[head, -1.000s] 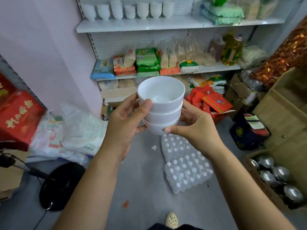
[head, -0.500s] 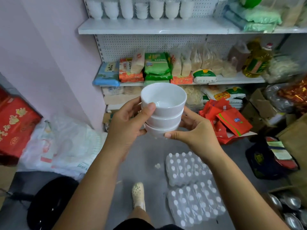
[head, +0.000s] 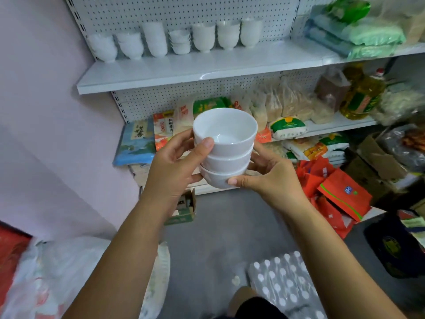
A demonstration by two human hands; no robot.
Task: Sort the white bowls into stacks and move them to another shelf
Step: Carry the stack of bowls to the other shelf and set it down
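I hold a stack of three white bowls (head: 226,155) at chest height in front of the shelving. My left hand (head: 174,166) grips its left side, thumb pressed against the top bowl's wall. My right hand (head: 271,178) cups the right side, thumb under the bottom bowl. On the upper white shelf (head: 184,74) several stacks of white bowls (head: 174,40) stand in a row against the pegboard back.
Below, a shelf (head: 333,126) holds bags of rice and grains plus an oil bottle (head: 362,95). Red packets (head: 340,194) and cardboard boxes lie on the floor at right. Packs of water bottles (head: 287,286) sit near my feet. White sacks (head: 57,277) lie at lower left.
I have stepped closer to the shelving with the stack held the same way in both hands. The upper shelf with its bowl stacks now looks larger and lower in view.
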